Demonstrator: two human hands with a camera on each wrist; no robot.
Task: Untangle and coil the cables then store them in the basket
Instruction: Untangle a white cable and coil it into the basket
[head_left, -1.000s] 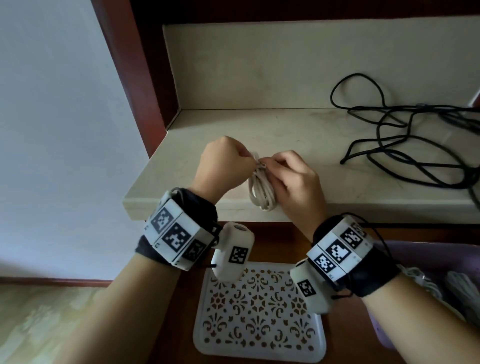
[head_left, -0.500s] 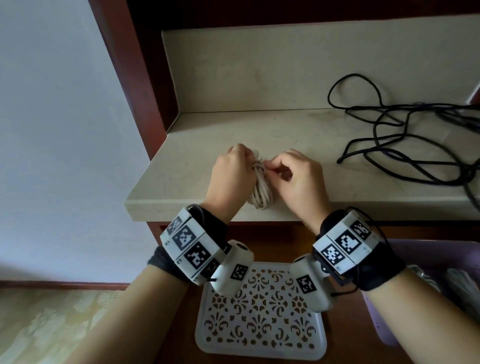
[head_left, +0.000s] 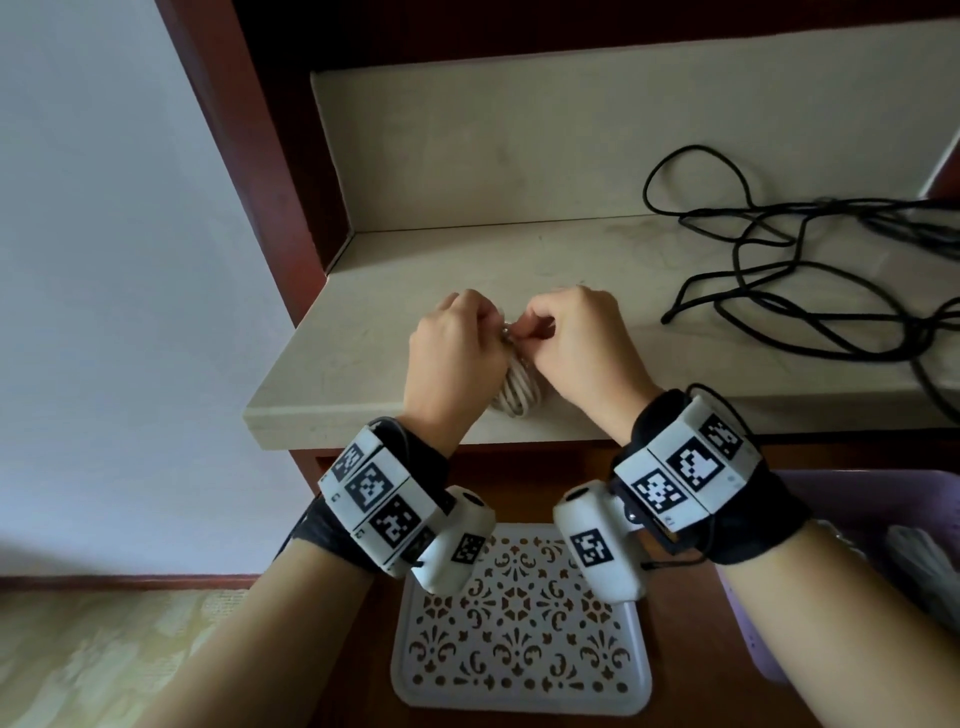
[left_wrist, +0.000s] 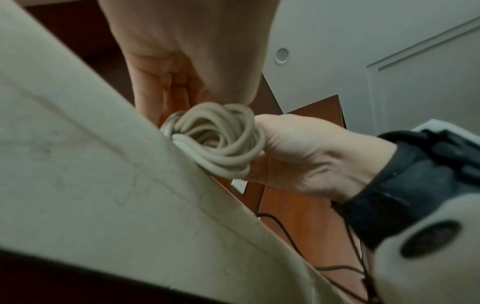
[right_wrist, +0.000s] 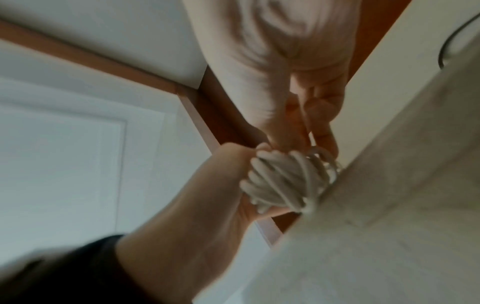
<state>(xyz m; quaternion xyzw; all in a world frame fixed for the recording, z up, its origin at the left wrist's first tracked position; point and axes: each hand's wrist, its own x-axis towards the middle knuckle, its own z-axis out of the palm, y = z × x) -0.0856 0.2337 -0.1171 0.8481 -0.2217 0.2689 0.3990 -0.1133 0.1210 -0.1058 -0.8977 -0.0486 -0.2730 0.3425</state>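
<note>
A white cable, wound into a small tight coil, stands on the front edge of the beige stone shelf. My left hand grips the coil's left side, and my right hand pinches the cable at the coil's top. The left wrist view shows the coil pressed between both hands against the shelf edge. The right wrist view shows it blurred. A tangled black cable lies loose on the shelf's right part. The purple basket sits low at the right.
A white perforated tray lies on the dark wooden surface below my wrists. White cables lie inside the basket. A red-brown wooden frame borders the shelf on the left. The black cable hangs over the shelf's right front edge.
Both hands have stayed on the white coil. My left hand has turned in closer over its left side, and my right fingers have drawn tighter at the top.
</note>
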